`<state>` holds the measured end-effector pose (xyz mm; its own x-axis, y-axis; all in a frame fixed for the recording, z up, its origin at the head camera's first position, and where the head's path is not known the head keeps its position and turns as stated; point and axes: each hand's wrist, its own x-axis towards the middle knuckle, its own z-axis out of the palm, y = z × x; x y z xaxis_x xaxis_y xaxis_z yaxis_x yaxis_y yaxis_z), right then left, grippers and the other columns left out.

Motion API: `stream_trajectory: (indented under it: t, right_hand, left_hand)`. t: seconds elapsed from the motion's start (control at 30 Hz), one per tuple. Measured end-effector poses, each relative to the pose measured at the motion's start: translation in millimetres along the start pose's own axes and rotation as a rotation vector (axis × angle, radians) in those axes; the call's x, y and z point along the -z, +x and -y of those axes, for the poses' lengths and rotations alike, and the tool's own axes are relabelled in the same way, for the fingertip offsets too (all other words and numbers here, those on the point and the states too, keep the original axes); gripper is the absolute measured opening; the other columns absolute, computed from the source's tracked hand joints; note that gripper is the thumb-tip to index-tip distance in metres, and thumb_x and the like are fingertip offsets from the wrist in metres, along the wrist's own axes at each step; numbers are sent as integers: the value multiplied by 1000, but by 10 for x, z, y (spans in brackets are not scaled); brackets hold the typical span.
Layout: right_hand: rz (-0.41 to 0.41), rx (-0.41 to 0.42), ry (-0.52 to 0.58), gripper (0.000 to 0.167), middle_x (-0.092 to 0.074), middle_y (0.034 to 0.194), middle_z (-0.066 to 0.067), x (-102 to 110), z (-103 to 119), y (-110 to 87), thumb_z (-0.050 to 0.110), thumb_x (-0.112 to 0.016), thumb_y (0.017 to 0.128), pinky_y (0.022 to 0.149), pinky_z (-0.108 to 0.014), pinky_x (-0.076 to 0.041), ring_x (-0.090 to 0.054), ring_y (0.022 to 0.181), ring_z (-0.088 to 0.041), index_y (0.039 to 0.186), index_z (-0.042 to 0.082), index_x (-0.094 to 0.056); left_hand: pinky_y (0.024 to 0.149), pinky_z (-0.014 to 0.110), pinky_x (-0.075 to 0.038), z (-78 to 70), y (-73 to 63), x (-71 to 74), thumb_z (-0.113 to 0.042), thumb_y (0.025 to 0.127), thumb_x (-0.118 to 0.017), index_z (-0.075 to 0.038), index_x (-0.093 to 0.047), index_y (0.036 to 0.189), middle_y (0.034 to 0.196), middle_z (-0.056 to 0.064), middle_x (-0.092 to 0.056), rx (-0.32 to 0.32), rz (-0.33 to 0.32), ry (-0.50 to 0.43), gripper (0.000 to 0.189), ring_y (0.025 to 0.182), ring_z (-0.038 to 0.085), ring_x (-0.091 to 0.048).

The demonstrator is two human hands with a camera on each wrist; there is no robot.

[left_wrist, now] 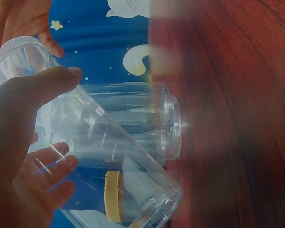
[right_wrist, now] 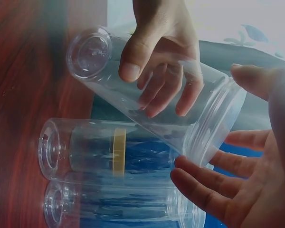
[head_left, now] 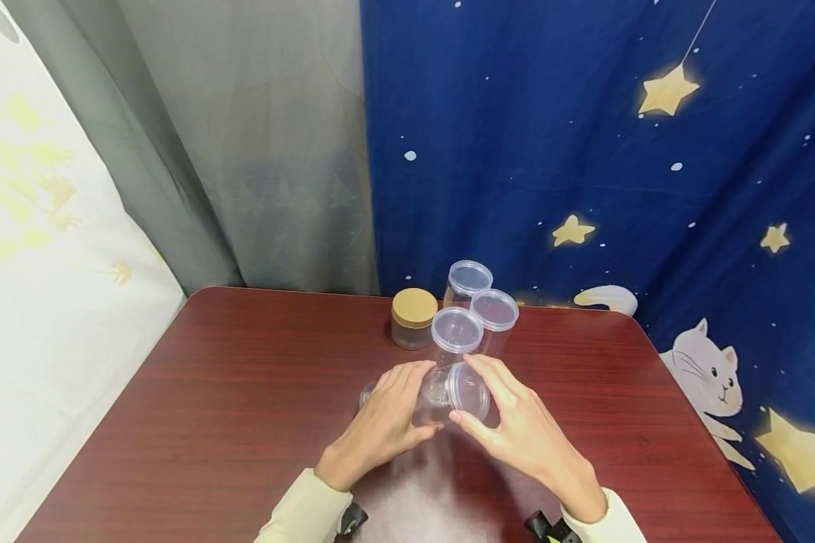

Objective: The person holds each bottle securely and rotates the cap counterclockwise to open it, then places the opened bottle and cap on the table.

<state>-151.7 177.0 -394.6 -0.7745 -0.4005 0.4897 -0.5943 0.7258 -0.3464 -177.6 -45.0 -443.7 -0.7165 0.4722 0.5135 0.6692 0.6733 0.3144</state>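
Observation:
A tall clear plastic jar (head_left: 433, 396) is held tilted in the air above the table, its screw lid (head_left: 470, 389) to the right. My left hand (head_left: 389, 407) grips the jar's body, thumb on the near side and fingers around the far side. At the lid end, my right hand (head_left: 526, 422) holds the rim between thumb and fingers. In the right wrist view, that thumb (right_wrist: 251, 78) meets the upper edge of the lid (right_wrist: 218, 123) and the fingertips touch its lower edge. The jar's round base (right_wrist: 90, 52) points away from the right hand.
Just behind the hands stand several clear lidded jars, including a front one (head_left: 457, 332), a right one (head_left: 496, 311) and a back one (head_left: 470, 277). Left of them is a shorter jar with a tan lid (head_left: 414, 308). Curtains (head_left: 550, 151) hang behind the brown table (head_left: 258, 377).

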Motion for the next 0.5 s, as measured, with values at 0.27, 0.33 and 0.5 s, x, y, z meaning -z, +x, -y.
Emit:
stream_trajectory:
  t: [0.27,0.33,0.5]
  right_hand:
    - [22,13,28,78,-51,143,1,0,1,2,34,-80,80,97,-43,-51,-58,122,-18,147,18,-45]
    - [33,11,36,78,-50,144,1,3,1,1,34,-80,80,97,-43,-51,-58,122,-18,148,18,-43]
    - [38,-12,23,82,-46,147,3,20,1,-6,41,-79,80,93,-45,-53,-60,119,-19,150,19,-40]
  left_hand:
    - [105,41,-44,24,23,-8,-31,69,-87,-4,-46,140,133,8,-57,-13,-8,10,86,124,22,-53]
    - [104,41,-44,29,28,-12,-30,69,-87,-4,-47,140,132,8,-58,-17,-12,12,86,123,22,-54]
    - [104,42,-44,37,24,-14,-31,69,-87,-4,-46,140,132,8,-58,-13,-6,18,86,123,22,-54]
